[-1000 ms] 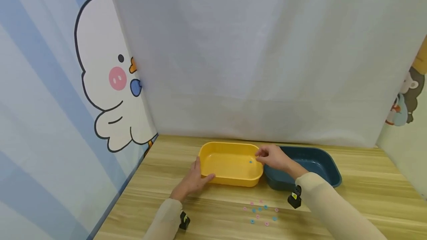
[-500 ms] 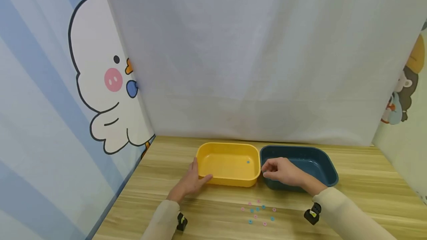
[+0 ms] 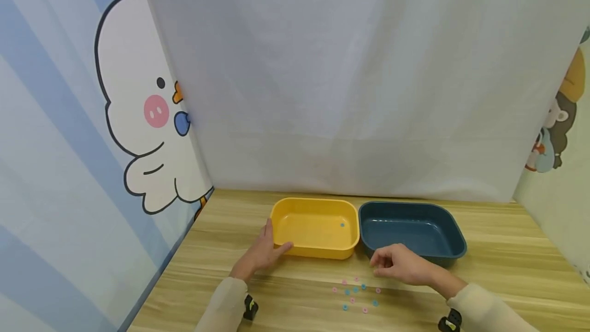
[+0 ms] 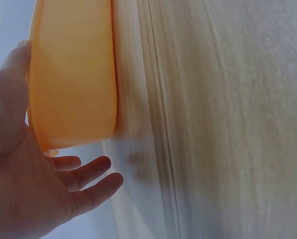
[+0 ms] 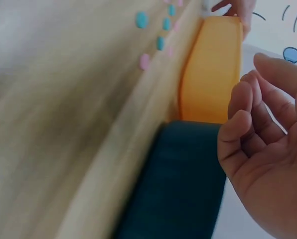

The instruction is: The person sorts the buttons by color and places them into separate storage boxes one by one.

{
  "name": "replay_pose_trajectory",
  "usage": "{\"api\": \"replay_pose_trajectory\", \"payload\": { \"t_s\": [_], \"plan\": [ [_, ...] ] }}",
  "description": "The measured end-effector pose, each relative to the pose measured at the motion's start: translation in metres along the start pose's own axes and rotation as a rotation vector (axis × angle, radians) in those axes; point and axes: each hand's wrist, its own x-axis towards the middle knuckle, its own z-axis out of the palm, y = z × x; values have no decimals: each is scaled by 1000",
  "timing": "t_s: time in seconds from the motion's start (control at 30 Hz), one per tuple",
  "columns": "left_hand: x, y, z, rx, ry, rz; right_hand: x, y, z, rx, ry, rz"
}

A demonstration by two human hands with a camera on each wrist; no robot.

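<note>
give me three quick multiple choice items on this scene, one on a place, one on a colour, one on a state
1. Where do the small beads lie?
A. on the table in front of the trays
B. in the dark blue tray
C. under the left hand

2. What colour is the tray that the left hand touches?
A. dark blue
B. yellow
C. white

3. What does the right hand hold?
A. the yellow tray
B. a cup
C. nothing that shows

Key: 1 A, the beads lie scattered on the wooden table; 2 B, the left hand rests against the yellow tray; 3 C, the loosely curled fingers hover above the table, by the dark blue tray.
</note>
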Motion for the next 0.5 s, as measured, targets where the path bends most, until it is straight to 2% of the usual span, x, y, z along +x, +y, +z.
{"api": "replay_pose_trajectory", "payload": {
  "t_s": [0.2,0.5],
  "plan": [
    [0,0,0,-3,-1,-3,-6,7,9,-8,-41,-37],
    [1,-2,1,-1,-7,-5,-12,20,21,-18,-52,-59]
  ]
}}
